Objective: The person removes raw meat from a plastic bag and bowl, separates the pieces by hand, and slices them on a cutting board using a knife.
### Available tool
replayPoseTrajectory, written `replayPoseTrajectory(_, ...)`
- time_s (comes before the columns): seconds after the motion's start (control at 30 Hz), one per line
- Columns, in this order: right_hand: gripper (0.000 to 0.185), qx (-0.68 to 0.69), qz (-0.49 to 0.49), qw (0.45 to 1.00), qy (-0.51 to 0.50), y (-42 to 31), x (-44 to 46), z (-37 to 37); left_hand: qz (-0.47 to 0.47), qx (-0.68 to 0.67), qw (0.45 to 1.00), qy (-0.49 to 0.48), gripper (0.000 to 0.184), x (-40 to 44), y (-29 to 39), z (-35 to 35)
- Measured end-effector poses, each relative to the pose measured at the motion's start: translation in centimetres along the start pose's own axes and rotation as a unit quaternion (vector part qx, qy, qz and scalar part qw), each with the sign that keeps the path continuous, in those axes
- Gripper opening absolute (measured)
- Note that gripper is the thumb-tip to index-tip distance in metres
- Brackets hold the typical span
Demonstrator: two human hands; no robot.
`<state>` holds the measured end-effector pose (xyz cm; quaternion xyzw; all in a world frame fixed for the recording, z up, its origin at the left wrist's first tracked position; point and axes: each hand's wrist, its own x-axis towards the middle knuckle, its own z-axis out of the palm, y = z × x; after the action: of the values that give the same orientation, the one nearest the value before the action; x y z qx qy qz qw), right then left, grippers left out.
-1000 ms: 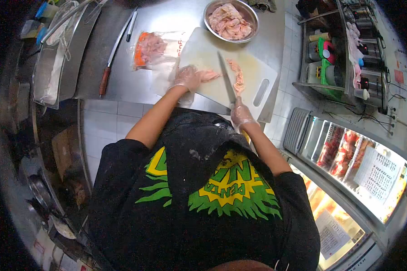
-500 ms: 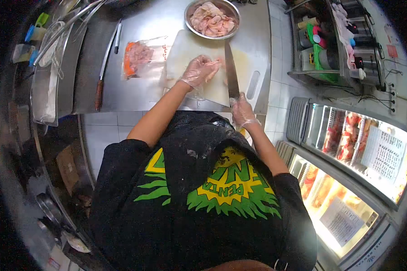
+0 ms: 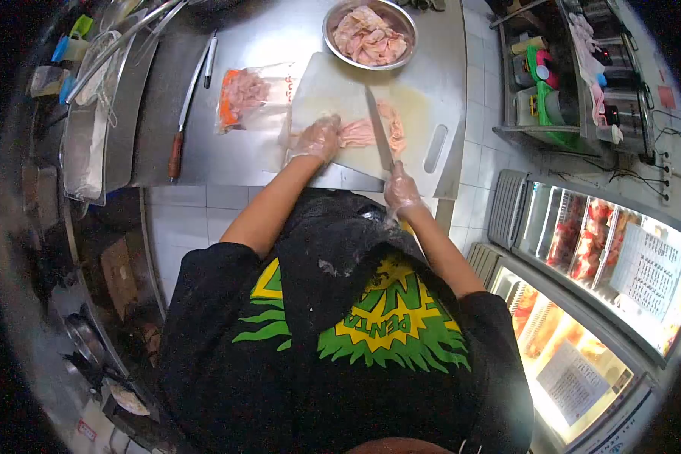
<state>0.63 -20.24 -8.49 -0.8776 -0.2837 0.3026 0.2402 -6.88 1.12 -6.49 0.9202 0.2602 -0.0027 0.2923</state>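
Observation:
On the white cutting board [image 3: 356, 87] lies a strip of pink raw meat [image 3: 357, 133]. My left hand [image 3: 319, 138], in a clear plastic glove, is closed on the left end of that strip. My right hand [image 3: 403, 189], gloved too, grips the handle of a long knife [image 3: 379, 125]. The blade points away from me and lies across the meat, with a curled pale piece [image 3: 393, 125] on its right side. A steel bowl [image 3: 410, 47] heaped with raw meat [image 3: 369, 35] stands behind the board.
A plastic bag of meat [image 3: 246, 97] lies left of the board. Farther left are a sharpening rod with a brown handle [image 3: 175, 155] and a marker [image 3: 211, 60]. A metal tray [image 3: 121, 144] is at the far left. Lit display fridges [image 3: 575, 227] and a shelf [image 3: 541, 136] stand to the right.
My left hand has come down from above the board with the meat, which now lies flat. The knife blade has shifted from beside the bowl's rim onto the meat, its tip lower.

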Motion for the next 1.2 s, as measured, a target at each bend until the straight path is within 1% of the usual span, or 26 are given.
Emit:
replayPoseTrajectory(0.03,0.025,-0.002,-0.004,1.000,0.003,-0.2,-0.1,-0.3,0.001,0.000,1.000,0.005,0.019,0.2,-0.1,0.3)
replayPoseTrajectory(0.07,0.026,-0.047,-0.038,0.998,-0.010,-0.3,-0.2,-0.6,-0.002,0.028,1.000,-0.002,0.019,0.5,-0.4,0.9)
replayPoseTrajectory(0.1,0.025,-0.010,-0.009,1.000,-0.026,-0.5,-0.2,-0.7,-0.005,0.056,0.998,-0.011,0.020,0.5,-0.1,0.9)
replayPoseTrajectory(0.13,0.024,0.026,0.021,0.999,-0.040,-0.7,-0.2,-0.7,-0.021,0.089,0.996,0.025,0.020,0.0,0.6,0.5)
replayPoseTrajectory(0.17,0.024,0.023,0.022,0.999,-0.041,-0.4,0.1,-0.3,-0.023,0.086,0.996,0.025,0.020,0.3,0.3,0.9)
replayPoseTrajectory(0.23,0.019,-0.034,0.003,0.996,-0.086,-0.9,0.0,0.0,0.025,0.141,0.989,-0.030,0.018,1.2,-0.7,2.5)
replayPoseTrajectory(0.27,0.016,-0.072,-0.006,0.992,-0.105,-2.2,-0.2,-0.5,0.022,0.137,0.990,-0.031,0.018,1.2,-1.2,3.3)
replayPoseTrajectory(0.33,0.017,-0.079,0.010,0.990,-0.114,-2.6,0.5,0.1,0.103,0.139,0.985,0.008,0.017,1.1,-2.0,4.0)
replayPoseTrajectory(0.4,0.018,-0.085,0.024,0.988,-0.125,-3.0,1.6,0.4,0.122,0.135,0.983,0.004,0.016,0.9,-2.4,4.1)
replayPoseTrajectory(0.47,0.023,-0.091,0.004,0.985,-0.145,-3.7,3.6,0.7,0.141,0.136,0.981,0.000,0.015,0.8,-2.5,3.4)
replayPoseTrajectory(0.53,0.028,-0.259,-0.034,0.950,-0.174,3.1,10.0,6.5,0.147,0.110,0.983,-0.027,0.016,0.7,-2.1,2.4)
replayPoseTrajectory(0.57,0.029,-0.200,-0.082,0.963,-0.160,-1.4,10.2,4.1,0.145,0.109,0.983,-0.032,0.016,0.5,-2.5,3.0)
replayPoseTrajectory(0.6,0.031,-0.140,-0.130,0.971,-0.142,-7.4,10.2,1.1,0.158,0.094,0.983,0.006,0.016,0.3,-2.9,3.8)
replayPoseTrajectory(0.63,0.031,-0.137,-0.131,0.972,-0.138,-9.3,10.8,1.1,0.174,0.082,0.980,0.047,0.017,0.5,-3.3,4.0)
replayPoseTrajectory(0.67,0.032,-0.138,-0.070,0.978,-0.139,-10.7,11.5,1.1,0.181,0.088,0.978,0.048,0.017,0.5,-2.8,2.9)
replayPoseTrajectory(0.7,0.032,-0.140,-0.008,0.980,-0.138,-11.5,11.9,0.8,0.131,0.095,0.987,-0.009,0.017,0.2,-1.6,1.1)
replayPoseTrajectory(0.73,0.036,-0.146,0.008,0.976,-0.164,-11.8,11.8,0.3,0.081,0.101,0.990,-0.064,0.017,0.3,-0.8,0.0)
replayPoseTrajectory(0.77,0.036,-0.145,0.010,0.977,-0.157,-10.3,11.3,0.7,0.088,0.102,0.989,-0.062,0.017,0.5,-1.0,0.4)
replayPoseTrajectory(0.83,0.043,-0.059,0.054,0.985,-0.151,-5.5,9.9,2.0,0.082,0.072,0.993,-0.051,0.018,1.5,-1.8,1.7)
replayPoseTrajectory(0.87,0.045,-0.034,0.069,0.985,-0.152,-4.9,7.1,1.3,0.084,0.071,0.993,-0.049,0.018,1.4,-1.6,1.3)
replayPoseTrajectory(0.93,0.049,-0.042,0.034,0.986,-0.157,-1.0,0.8,0.3,0.071,0.072,0.994,-0.048,0.020,1.2,-0.9,0.4)
replayPoseTrajectory(1.0,0.050,-0.075,-0.016,0.984,-0.161,0.8,-2.1,-0.4,0.067,0.090,0.992,-0.057,0.020,1.5,-1.0,1.0)
replayPoseTrajectory(1.07,0.055,-0.001,0.170,0.951,-0.259,-1.7,-3.6,-2.1,0.068,0.117,0.988,-0.071,0.020,2.0,-1.7,1.7)
replayPoseTrajectory(1.1,0.055,0.006,0.175,0.950,-0.259,-1.4,-3.5,-1.4,0.064,0.111,0.989,-0.069,0.020,2.2,-1.9,2.2)
replayPoseTrajectory(1.17,0.038,-0.099,-0.015,0.980,-0.170,-0.5,-1.0,0.3,0.066,0.108,0.990,-0.069,0.020,2.2,-1.6,2.2)
replayPoseTrajectory(1.2,0.035,-0.091,-0.002,0.985,-0.144,-0.4,0.8,1.5,0.043,0.090,0.992,-0.079,0.021,2.2,-1.2,1.6)
